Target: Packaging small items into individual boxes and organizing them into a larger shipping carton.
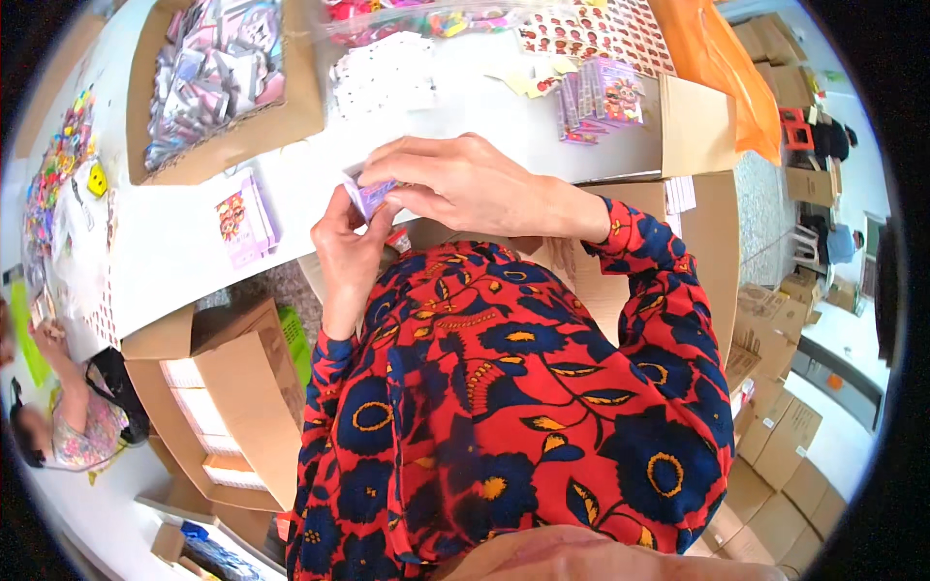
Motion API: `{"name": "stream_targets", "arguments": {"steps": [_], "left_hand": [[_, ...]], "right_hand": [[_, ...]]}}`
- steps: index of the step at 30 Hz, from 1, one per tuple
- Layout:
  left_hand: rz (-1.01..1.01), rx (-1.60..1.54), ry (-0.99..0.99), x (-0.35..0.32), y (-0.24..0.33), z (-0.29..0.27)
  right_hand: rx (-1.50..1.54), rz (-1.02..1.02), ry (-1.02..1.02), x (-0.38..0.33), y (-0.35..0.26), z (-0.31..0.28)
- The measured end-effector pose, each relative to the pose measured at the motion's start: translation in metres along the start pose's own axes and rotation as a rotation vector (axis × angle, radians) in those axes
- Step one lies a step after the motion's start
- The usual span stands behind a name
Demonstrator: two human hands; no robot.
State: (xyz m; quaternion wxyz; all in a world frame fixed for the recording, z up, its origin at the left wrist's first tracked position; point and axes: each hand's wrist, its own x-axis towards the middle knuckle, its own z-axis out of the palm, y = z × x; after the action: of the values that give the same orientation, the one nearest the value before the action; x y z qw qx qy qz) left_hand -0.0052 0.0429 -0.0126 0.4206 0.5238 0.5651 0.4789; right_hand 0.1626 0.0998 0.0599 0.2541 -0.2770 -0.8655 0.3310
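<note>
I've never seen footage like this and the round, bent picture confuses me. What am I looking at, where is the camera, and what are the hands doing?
There is no machine here: a person wears a wide fisheye camera on the head, looking down, so straight edges bend. The red and blue flowered cloth is the person's own clothing. The left hand and right hand together hold a small purple packet between their fingers, over a white table. On the table sit a cardboard box of small packets, a purple card pack and a bundle of similar packs. More cardboard boxes stand below. Another person is at the lower left.
</note>
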Motion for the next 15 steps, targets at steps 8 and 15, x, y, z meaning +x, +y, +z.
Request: {"name": "stream_targets", "arguments": {"steps": [8,15], "left_hand": [[-0.081,-0.338,-0.084,0.002,0.001,-0.004],[0.023,-0.111,-0.17,0.003,0.013,0.019]], "right_hand": [[-0.106,0.239,0.503,-0.057,0.034,-0.058],[-0.552,0.617,0.631,-0.124,0.098,-0.119]]}}
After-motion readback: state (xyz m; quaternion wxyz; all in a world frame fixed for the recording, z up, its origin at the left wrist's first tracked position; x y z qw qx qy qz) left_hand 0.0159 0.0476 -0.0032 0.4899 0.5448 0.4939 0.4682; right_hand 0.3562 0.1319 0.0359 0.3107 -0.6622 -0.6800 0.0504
